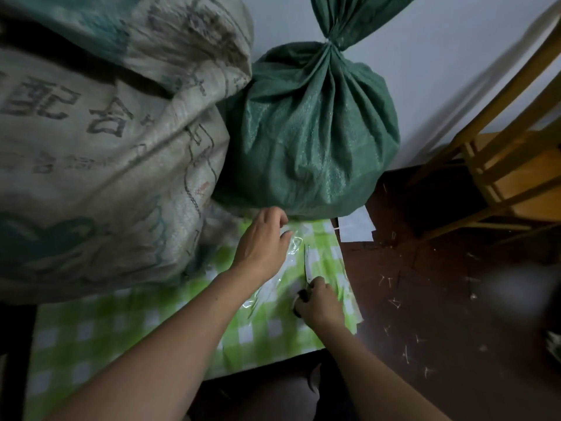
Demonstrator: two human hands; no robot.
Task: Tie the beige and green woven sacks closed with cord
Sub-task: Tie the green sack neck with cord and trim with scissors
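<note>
Near the front right corner of the green-checked bench, the right grip is clamped round the handles of scissors, whose blades point away toward the far edge. Just beyond, the left grip lies with fingers bent onto a clear plastic sheet; whether it pinches or only presses, I cannot tell. Behind it the green sack stands at the bench's far right corner, its neck cinched with pale cord. The beige sack leans against its left side, touching. A wooden chair stands on the floor off the right edge.
</note>
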